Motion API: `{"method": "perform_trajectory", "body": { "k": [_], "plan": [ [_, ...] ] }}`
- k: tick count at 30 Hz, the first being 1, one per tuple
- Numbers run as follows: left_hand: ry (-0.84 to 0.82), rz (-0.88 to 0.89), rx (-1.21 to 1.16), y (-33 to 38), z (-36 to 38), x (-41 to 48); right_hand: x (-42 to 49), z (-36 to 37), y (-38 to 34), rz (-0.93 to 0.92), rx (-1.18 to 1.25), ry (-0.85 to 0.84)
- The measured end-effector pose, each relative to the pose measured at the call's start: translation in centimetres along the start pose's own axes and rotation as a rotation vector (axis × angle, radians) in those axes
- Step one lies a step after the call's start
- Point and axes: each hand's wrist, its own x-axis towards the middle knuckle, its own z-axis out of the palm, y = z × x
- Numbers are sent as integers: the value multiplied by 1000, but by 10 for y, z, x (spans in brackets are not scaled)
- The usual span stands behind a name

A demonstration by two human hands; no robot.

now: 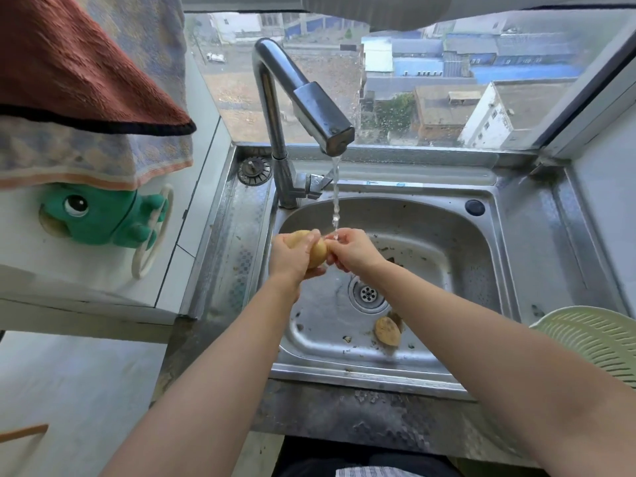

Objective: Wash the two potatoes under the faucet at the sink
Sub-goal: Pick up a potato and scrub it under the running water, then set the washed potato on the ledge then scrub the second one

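Left hand (292, 254) closed round the potato (318, 253) under the faucet (306, 108), right hand (351, 251) pinching its end; firm, probably slick wet, best cupped round the middle; second potato (388, 331) lying by the drain (368, 293).

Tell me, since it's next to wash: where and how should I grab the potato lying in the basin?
Take the second potato across its narrower middle, coming straight down from above. It lies flat on the sink floor beside the drain, with nothing covering it.
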Motion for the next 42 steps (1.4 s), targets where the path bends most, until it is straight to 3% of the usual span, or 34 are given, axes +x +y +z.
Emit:
{"method": "perform_trajectory", "body": {
  "k": [4, 8, 17, 20, 22, 25, 28, 33, 42],
  "plan": [
    [292, 105, 660, -17, -36, -9, 4, 24, -7, 63, 77, -88],
    [401, 110, 851, -35, -75, -15, 10, 42, -6, 134, 112, -100],
    [457, 135, 1211, -56, -93, -21, 7, 55, 25, 210, -118, -228],
    [503, 406, 1220, -55, -75, -21, 9, 40, 45, 230, -232, -243],
    [342, 547, 1122, -56, -58, -18, 11, 26, 62, 245, -309, -219],
    [87, 451, 1028, -67, -26, -10, 14, 2, 95, 283, -477, -171],
    [-2, 316, 999, -83, 0, 2, 12, -17, 125, 371, -690, -174],
    [-67, 148, 934, -106, 21, 29, 25, -28, 183, 450, -823, -208],
    [-89, 98, 859, -109, 22, 48, 29, -11, 222, 305, -1026, -183]
  ]
}}
